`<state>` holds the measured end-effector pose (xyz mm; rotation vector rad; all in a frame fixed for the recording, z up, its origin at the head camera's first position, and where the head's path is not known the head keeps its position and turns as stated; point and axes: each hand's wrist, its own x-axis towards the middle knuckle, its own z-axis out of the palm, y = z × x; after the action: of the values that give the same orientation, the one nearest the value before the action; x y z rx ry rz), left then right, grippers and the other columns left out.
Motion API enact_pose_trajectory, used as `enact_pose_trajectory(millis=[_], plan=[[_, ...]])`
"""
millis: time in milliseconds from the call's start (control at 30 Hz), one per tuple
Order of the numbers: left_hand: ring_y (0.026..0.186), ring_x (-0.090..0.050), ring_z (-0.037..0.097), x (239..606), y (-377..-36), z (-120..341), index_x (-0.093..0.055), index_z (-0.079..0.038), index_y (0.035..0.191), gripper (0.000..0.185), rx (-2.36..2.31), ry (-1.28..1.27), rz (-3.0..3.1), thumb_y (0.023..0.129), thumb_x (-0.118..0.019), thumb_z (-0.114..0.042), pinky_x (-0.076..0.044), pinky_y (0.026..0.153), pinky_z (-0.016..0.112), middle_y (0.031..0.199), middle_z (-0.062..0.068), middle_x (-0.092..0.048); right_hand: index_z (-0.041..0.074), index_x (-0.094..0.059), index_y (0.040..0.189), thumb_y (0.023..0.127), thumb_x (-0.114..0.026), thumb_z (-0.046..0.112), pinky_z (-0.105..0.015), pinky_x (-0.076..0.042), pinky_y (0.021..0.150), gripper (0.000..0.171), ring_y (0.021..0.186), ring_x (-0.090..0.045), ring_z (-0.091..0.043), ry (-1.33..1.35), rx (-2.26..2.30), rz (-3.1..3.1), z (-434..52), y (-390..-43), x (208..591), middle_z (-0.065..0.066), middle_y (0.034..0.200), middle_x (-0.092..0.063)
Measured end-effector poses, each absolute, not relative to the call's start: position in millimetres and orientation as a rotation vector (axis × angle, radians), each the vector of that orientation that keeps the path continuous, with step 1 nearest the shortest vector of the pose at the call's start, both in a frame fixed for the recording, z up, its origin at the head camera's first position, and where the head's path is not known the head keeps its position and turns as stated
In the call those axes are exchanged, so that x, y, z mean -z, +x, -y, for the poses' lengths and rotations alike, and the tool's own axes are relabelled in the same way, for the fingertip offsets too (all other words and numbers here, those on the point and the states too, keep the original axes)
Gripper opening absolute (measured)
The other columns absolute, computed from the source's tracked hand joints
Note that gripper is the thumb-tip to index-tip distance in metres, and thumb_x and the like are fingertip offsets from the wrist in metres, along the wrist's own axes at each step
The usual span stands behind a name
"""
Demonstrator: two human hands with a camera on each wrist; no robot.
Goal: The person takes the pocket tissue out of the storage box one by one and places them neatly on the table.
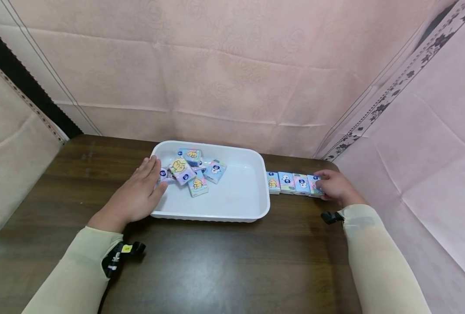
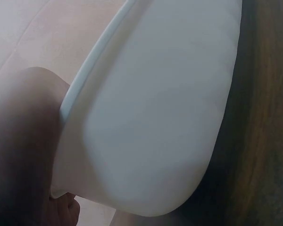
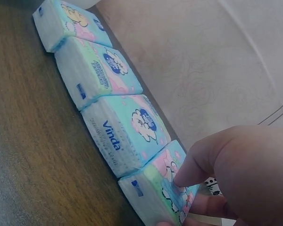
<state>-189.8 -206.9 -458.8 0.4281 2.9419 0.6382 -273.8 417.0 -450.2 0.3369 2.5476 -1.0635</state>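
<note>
My left hand [image 1: 136, 196] lies with straight fingers along the left rim of a white plastic tray [image 1: 240, 192]; the left wrist view shows it against the tray's outer side. Inside the tray, on its left, several small pastel tissue packs [image 1: 198, 184] lie in a loose heap. From the tray's right side, a row of several more tissue packs [image 3: 127, 127] runs rightward, end to end. At the far right of that row my right hand [image 1: 337, 187] grips the last tissue pack [image 3: 155, 193], one finger bent on its printed top and others at its end.
All this stands on a dark brown wooden table [image 1: 216, 261]. Behind it hangs a pale pink cloth [image 1: 224, 87], and another cloth [image 1: 432, 144] comes down close by my right hand.
</note>
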Motion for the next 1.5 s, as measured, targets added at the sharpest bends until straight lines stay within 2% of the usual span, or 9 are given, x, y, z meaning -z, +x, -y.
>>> enact_pose_trajectory(millis=[133, 333, 600, 1100, 1300, 1500], plan=[[0.177, 0.009, 0.04, 458.0, -189.7, 207.5, 0.001, -0.006, 0.18, 0.084, -0.646, 0.428, -2.941, 0.12, -0.032, -0.054, -0.012, 0.14, 0.071, 0.191, 0.014, 0.009, 0.011, -0.051, 0.166, 0.109, -0.062, 0.02, -0.035, -0.066, 0.083, 0.058, 0.11, -0.065, -0.03, 0.335, 1.035, -2.568, -416.3, -274.9, 451.3, -0.029, 0.164, -0.044], [0.178, 0.008, 0.041, 458.2, -189.7, 207.9, -0.001, -0.006, 0.18, 0.085, -0.65, 0.427, -2.945, 0.12, -0.033, -0.055, -0.013, 0.139, 0.071, 0.191, 0.013, 0.009, 0.012, -0.052, 0.166, 0.111, -0.062, 0.021, -0.035, -0.066, 0.085, 0.057, 0.116, -0.065, -0.033, 0.334, 1.008, -2.582, -414.6, -273.3, 452.5, -0.029, 0.162, -0.048], [0.177, 0.011, 0.039, 458.2, -190.7, 209.2, 0.002, -0.008, 0.18, 0.085, -0.641, 0.416, -2.932, 0.119, -0.034, -0.056, -0.012, 0.139, 0.072, 0.19, 0.01, 0.012, 0.013, -0.049, 0.169, 0.112, -0.059, 0.023, -0.034, -0.066, 0.087, 0.058, 0.125, -0.062, -0.036, 0.313, 0.994, -2.595, -411.5, -271.2, 453.3, -0.03, 0.167, -0.045], [0.177, 0.01, 0.039, 457.7, -189.6, 209.1, 0.001, -0.008, 0.18, 0.085, -0.666, 0.414, -2.928, 0.12, -0.034, -0.056, -0.012, 0.14, 0.071, 0.191, 0.012, 0.01, 0.013, -0.048, 0.169, 0.113, -0.058, 0.024, -0.034, -0.065, 0.087, 0.058, 0.128, -0.061, -0.038, 0.293, 0.964, -2.603, -402.5, -269.5, 454.9, -0.031, 0.167, -0.045], [0.178, 0.01, 0.038, 456.2, -188.7, 207.8, 0.001, -0.008, 0.18, 0.085, -0.668, 0.411, -2.92, 0.119, -0.034, -0.057, -0.012, 0.139, 0.071, 0.191, 0.011, 0.011, 0.013, -0.045, 0.171, 0.113, -0.054, 0.023, -0.043, -0.065, 0.093, 0.06, 0.136, -0.057, -0.043, 0.28, 0.941, -2.596, -401.4, -266.2, 451.1, -0.031, 0.168, -0.043], [0.178, 0.011, 0.038, 456.5, -188.5, 207.5, 0.001, -0.009, 0.18, 0.086, -0.666, 0.404, -2.918, 0.119, -0.035, -0.056, -0.011, 0.139, 0.071, 0.19, 0.01, 0.011, 0.016, -0.037, 0.176, 0.114, -0.053, 0.025, -0.055, -0.063, 0.103, 0.064, 0.147, -0.051, -0.049, 0.274, 0.942, -2.584, -398.9, -261.5, 447.7, -0.033, 0.175, -0.034]])
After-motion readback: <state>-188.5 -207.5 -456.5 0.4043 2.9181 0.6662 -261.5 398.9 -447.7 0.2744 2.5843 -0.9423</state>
